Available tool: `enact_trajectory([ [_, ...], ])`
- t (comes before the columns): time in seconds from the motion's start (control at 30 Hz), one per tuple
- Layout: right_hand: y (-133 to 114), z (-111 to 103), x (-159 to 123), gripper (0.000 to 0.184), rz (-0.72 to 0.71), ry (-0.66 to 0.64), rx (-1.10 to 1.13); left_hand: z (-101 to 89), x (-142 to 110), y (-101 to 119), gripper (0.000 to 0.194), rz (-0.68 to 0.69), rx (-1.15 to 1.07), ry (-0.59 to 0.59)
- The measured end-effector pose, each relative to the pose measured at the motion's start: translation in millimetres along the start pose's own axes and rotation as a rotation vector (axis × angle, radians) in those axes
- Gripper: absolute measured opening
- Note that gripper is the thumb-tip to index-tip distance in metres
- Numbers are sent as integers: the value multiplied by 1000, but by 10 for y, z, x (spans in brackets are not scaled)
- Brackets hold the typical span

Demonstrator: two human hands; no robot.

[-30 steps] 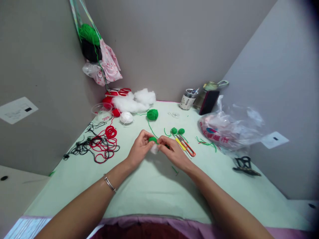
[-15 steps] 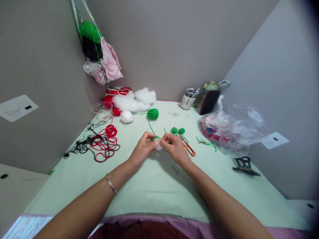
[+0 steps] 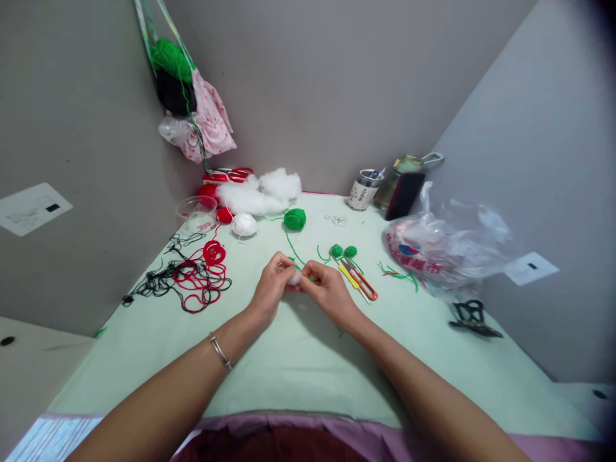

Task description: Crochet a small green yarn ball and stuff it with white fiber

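Observation:
Over the middle of the table, my left hand point(image 3: 270, 285) and my right hand point(image 3: 330, 293) meet, fingers closed in a pinch. Between the fingertips shows a tuft of white stuffing point(image 3: 294, 278). Bits of a small green yarn piece peek out around it, mostly hidden by my fingers. A green strand runs from there up to a green yarn ball point(image 3: 294, 219). Just right of my right hand lie orange-handled thread snips point(image 3: 368, 287) and a yellow-handled crochet hook point(image 3: 348, 276). Two small green crocheted balls point(image 3: 343, 251) sit above them.
Tangled black and red yarn point(image 3: 192, 276) spreads at left. A heap of white stuffing point(image 3: 260, 194), a white yarn ball point(image 3: 244, 224) and a clear plastic tub point(image 3: 198, 217) stand behind it. A plastic bag point(image 3: 433, 247), a phone point(image 3: 405, 196) and a black claw clip point(image 3: 474, 319) are at right.
Both hands have shifted slightly left and turned the piece, so less white stuffing shows. My right hand has moved away from the yellow hook, which is now more visible.

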State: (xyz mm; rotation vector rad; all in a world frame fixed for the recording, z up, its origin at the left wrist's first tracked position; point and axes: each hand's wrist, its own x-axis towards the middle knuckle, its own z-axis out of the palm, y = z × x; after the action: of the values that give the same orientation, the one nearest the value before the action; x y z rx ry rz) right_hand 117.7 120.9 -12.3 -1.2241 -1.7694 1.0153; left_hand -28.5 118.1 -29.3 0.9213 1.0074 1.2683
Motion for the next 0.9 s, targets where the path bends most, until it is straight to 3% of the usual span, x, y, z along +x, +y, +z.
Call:
enact_trajectory([
  [0.27,8,-129,87,32,79,-16,107,-9,-44,61,42,3,-36,-141],
  [0.43,-135,-177,19,20,53,-122,125,-68,37,31,35,15,17,-139],
  [0.7,-124,-58,-14,22,91,-84,166,-24,46,-75,23,207,205,16],
  [0.9,-31,-103,66,30,148,-54,223,-2,-39,-58,23,237,202,-72],
])
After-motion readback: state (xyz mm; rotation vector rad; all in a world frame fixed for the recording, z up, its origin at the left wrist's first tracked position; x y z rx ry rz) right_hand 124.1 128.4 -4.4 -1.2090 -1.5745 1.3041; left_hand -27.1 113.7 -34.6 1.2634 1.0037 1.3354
